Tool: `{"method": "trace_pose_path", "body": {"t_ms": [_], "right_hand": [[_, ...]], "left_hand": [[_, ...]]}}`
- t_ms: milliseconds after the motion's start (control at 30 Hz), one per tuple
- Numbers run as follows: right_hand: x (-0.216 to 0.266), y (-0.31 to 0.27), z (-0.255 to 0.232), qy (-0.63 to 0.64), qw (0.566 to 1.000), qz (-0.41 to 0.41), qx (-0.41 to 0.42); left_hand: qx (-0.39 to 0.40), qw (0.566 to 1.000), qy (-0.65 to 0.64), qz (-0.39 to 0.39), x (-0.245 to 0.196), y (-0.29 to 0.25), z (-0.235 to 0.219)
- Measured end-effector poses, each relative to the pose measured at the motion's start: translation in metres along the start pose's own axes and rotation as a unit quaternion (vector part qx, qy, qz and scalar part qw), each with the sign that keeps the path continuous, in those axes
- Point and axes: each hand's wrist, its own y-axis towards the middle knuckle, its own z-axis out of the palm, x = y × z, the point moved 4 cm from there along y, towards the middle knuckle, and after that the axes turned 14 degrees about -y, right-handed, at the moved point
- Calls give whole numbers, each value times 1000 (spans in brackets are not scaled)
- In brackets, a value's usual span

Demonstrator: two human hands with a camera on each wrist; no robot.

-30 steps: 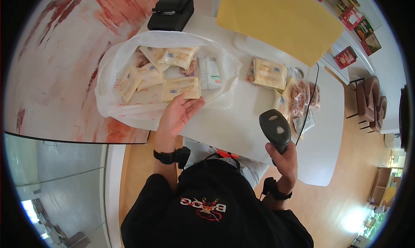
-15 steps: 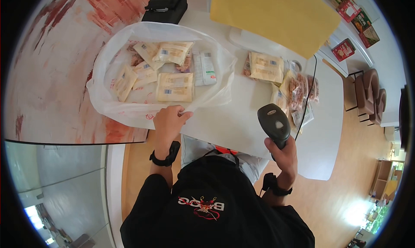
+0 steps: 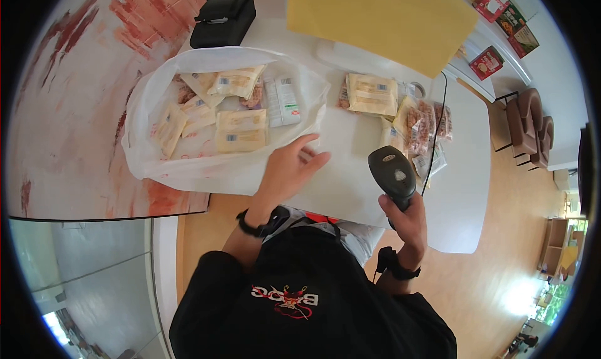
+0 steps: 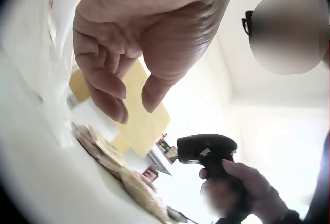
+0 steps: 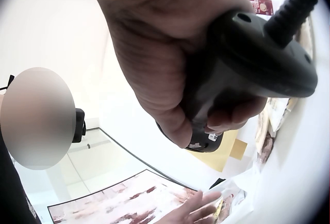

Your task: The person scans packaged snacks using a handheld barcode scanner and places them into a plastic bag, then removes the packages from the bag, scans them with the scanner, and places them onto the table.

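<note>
My right hand [image 3: 407, 220] grips a black barcode scanner [image 3: 393, 171] by its handle, head upward. In the right wrist view a ribbed cable leaves the base of the scanner [image 5: 247, 64]. My left hand [image 3: 289, 174] hovers at the near right edge of a white plastic bag [image 3: 141, 152], its fingers loosely bent. Nothing lies between thumb and fingers of the left hand [image 4: 139, 43] in the left wrist view. Spread open on the table, the bag holds several pale packets [image 3: 241, 132] with barcode labels and a white-and-green packet [image 3: 288, 102].
A second group of packets, pale packs [image 3: 372, 95] and clear bags of brownish pieces [image 3: 419, 130], lies on the white table [image 3: 460, 190] at right. The black cable runs past them. A black box [image 3: 223, 21] and a yellow panel [image 3: 382, 24] stand at the back.
My left hand touched the bag's near packet, drew back to pinch the bag's near rim, then let go and moved right. The right hand keeps its grip on the scanner.
</note>
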Motion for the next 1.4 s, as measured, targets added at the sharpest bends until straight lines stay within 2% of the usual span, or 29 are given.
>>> {"method": "trace_pose_path", "body": {"t_ms": [67,100,167,200,267,300,367,500,567,700,767,800,833,867,900,967,1100,1167,1233,1300,1333,1400], "right_hand": [[-1,-1,-1,8,1000,-6,-3],[-1,-2,-2,18,1000,-11,-3],[-2,-4,-5,23,1000,-12,-10],[-3,-6,-6,31,999,-11,-12],[-2,-9,-10,19,999,-10,-25],[-3,-10,-12,11,999,-7,-33],[-8,-11,-15,14,999,-3,-34],[-3,-13,-15,18,999,-5,-35],[-3,-12,-17,23,999,-6,-38],[-6,-6,-16,7,999,-2,-42],[-5,-3,-14,-1,999,-2,-46],[-5,-4,-13,29,998,-3,-49],[-4,-3,-12,60,997,-3,-52],[-5,-2,-10,63,997,0,-51],[-5,-1,-10,81,995,-21,-56],[-3,1,-8,100,992,-41,-61],[1,3,-4,100,992,-39,-60],[3,2,-1,98,993,-30,-53],[1,3,0,94,994,-37,-49],[0,3,0,72,996,-42,-40],[-3,3,-2,58,997,-40,-44],[-3,4,-3,62,996,-44,-56]], "left_hand": [[36,990,-129,32,-1,34,24],[38,990,-132,36,-2,52,34],[-28,996,-36,81,-7,85,46],[-26,995,-40,85,-7,99,52],[-58,976,198,69,-9,123,61],[-57,977,194,73,-10,133,64],[-6,978,211,0,-6,148,73],[14,975,220,-1,9,166,75],[80,993,86,-31,17,167,71],[33,995,97,12,19,142,66],[4,990,-141,9,21,128,62],[4,990,-139,7,21,119,59],[28,961,-271,-35,12,105,56],[50,913,-398,-77,9,93,55],[50,914,-395,-81,14,85,51],[116,918,-376,-44,16,72,48],[123,913,-388,-37,12,51,46],[129,888,-441,-18,20,45,49],[108,893,-435,-21,26,33,42],[-45,861,-505,-41,20,13,27],[-47,863,-501,-41,24,9,21],[-255,841,-476,34,39,-5,-14]]}}
